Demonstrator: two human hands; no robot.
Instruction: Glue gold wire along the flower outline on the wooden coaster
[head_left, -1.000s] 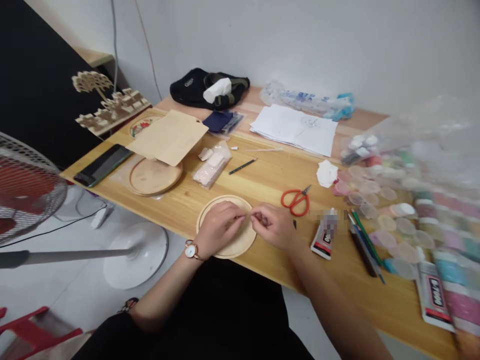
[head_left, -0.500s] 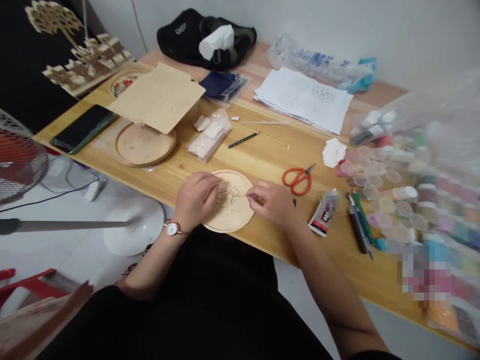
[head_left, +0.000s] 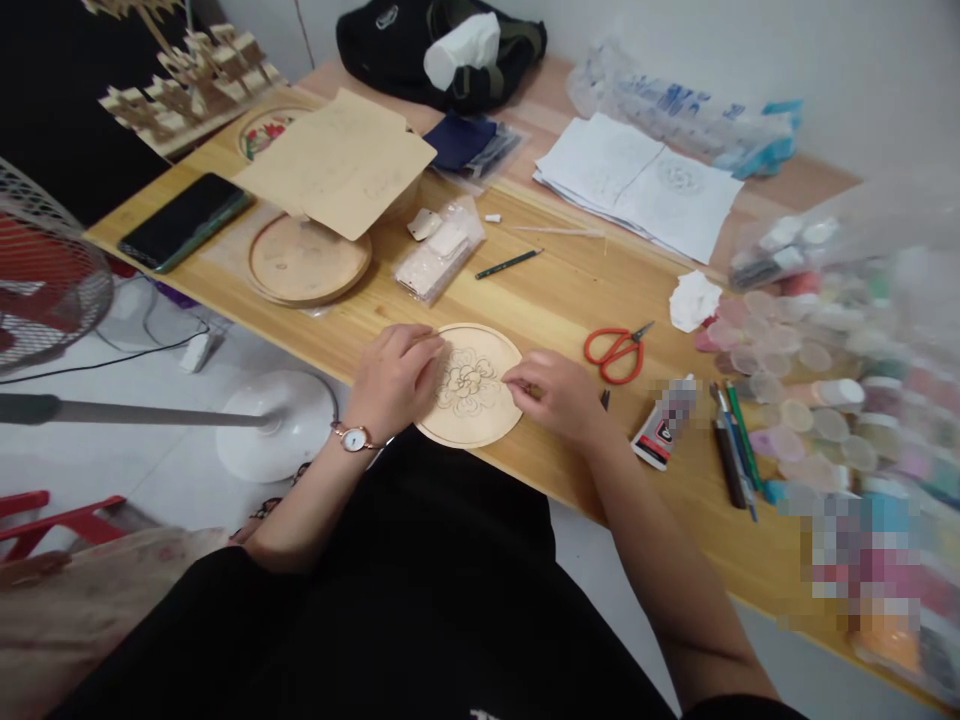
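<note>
A round wooden plate [head_left: 487, 425] with a raised rim lies at the table's front edge, a line-drawn flower on its face. My left hand [head_left: 397, 380], a watch on its wrist, rests over the plate's left edge. Its fingers are curled and close together; anything between them is hidden. At the plate's right edge, my right hand [head_left: 555, 395] is closed in a pinch around something too small to make out. Red-handled scissors [head_left: 616, 352] lie beyond my right hand, and a tube of glue [head_left: 665, 425] lies to its right.
Brushes and pencils [head_left: 735, 450] lie near many small lidded pots [head_left: 817, 400] on the right. Farther back are a dark pencil [head_left: 508, 264], a packet [head_left: 442, 255], paper sheets [head_left: 637, 180] and more wooden plates [head_left: 307, 260]. A phone [head_left: 187, 220] lies left; a fan [head_left: 45, 270] stands beside the table.
My hands have moved apart from meeting over the plate to its opposite sides, uncovering the flower drawing. The camera view has tilted downward.
</note>
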